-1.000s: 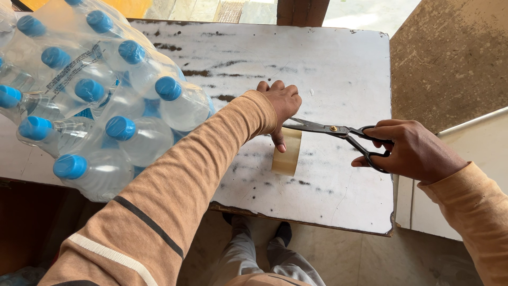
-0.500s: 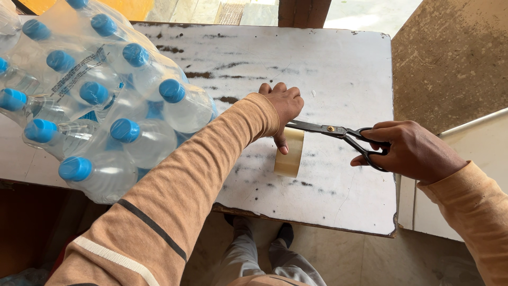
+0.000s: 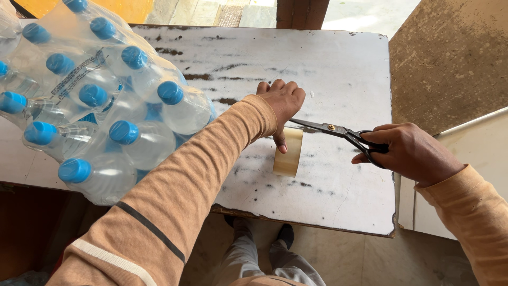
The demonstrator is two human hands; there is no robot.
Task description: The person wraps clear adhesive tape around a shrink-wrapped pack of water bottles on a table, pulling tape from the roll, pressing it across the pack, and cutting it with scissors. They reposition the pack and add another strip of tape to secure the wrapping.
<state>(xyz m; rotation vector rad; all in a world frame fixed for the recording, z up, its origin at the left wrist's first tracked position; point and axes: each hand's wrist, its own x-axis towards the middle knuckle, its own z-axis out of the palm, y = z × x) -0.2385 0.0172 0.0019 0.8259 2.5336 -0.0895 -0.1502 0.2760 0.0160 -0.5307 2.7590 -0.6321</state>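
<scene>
My left hand (image 3: 283, 103) reaches across a worn white table (image 3: 338, 69) and grips the top of a roll of tan packing tape (image 3: 288, 153) that stands on edge. My right hand (image 3: 410, 153) holds a pair of black scissors (image 3: 341, 132) by the handles. The blades point left and meet the roll just under my left fingers. I cannot see whether the blades are apart or together, or any loose strip of tape.
A shrink-wrapped pack of several clear water bottles with blue caps (image 3: 95, 106) fills the table's left half. A brown board (image 3: 450, 58) leans at the right, with a pale panel (image 3: 476, 143) below it. My legs and feet (image 3: 264, 249) show under the table's front edge.
My hands, the tape and the scissors keep their pose. The view has shifted slightly, so the bottle pack sits a little more to the right in frame.
</scene>
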